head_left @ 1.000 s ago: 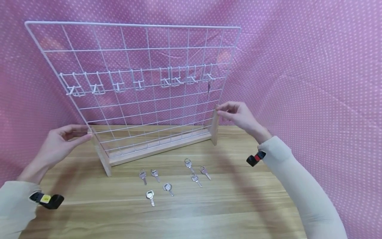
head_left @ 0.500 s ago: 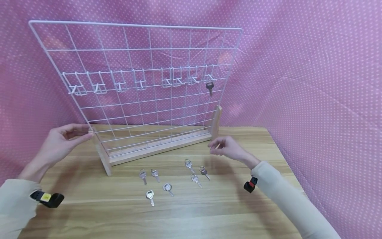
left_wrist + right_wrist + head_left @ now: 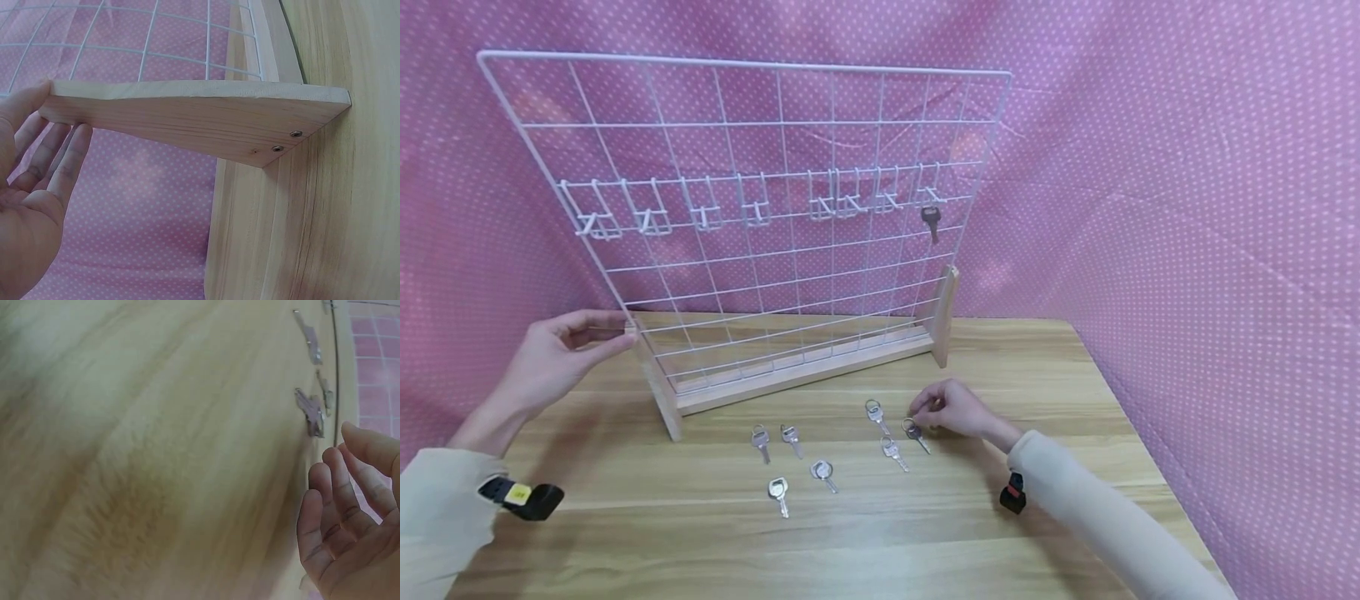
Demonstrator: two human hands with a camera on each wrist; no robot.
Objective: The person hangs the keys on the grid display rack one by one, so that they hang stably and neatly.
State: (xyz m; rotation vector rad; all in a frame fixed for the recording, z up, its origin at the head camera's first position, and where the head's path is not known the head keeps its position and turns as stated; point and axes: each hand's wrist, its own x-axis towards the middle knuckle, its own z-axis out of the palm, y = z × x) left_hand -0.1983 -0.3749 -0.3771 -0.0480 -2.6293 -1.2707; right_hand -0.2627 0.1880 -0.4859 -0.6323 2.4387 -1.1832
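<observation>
A white wire grid rack (image 3: 805,175) on a wooden base stands at the back of the table. My left hand (image 3: 561,354) grips the top of its left wooden upright (image 3: 169,112), thumb on one side and fingers on the other. Low over the table, my right hand (image 3: 958,410) is beside a key with a ring (image 3: 916,433). In the right wrist view its thumb and fingers stand apart with nothing between them. Two more ringed keys, an upper one (image 3: 876,413) and a lower one (image 3: 892,452), lie left of it.
Several white hooks (image 3: 756,213) line the grid. One dark key (image 3: 931,222) hangs at the rightmost hook. Several other keys (image 3: 778,493) lie on the table (image 3: 1000,533) in front of the rack. Pink dotted cloth (image 3: 1187,250) surrounds the table.
My right hand has left the rack's right upright and come down to the ringed key on the table. The hanging key has turned its broad face forward. The left hand stays on its upright.
</observation>
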